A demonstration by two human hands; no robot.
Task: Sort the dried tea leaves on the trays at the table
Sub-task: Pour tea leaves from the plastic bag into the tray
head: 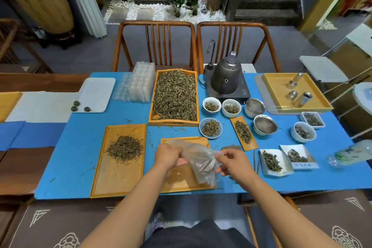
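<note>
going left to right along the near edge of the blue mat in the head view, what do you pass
flat wooden tray with a small heap of dried tea leaves → left hand → clear plastic bag → right hand → two white square paper dishes of dark leaves

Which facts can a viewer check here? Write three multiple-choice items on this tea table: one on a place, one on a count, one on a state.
1. Where does the big full tray of tea leaves stand?
A. left of the kettle
B. right of the kettle
C. on a chair

2. How many green tea balls lie on the white tray?
A. one
B. three
C. five

3. What is happening with the clear plastic bag?
A. lying flat on the mat
B. hanging from a chair
C. held by both hands

Answers: 1 A, the tray sits beside the kettle's left. 2 B, three show at the tray's corner. 3 C, the left hand and the right hand grip it.
</note>
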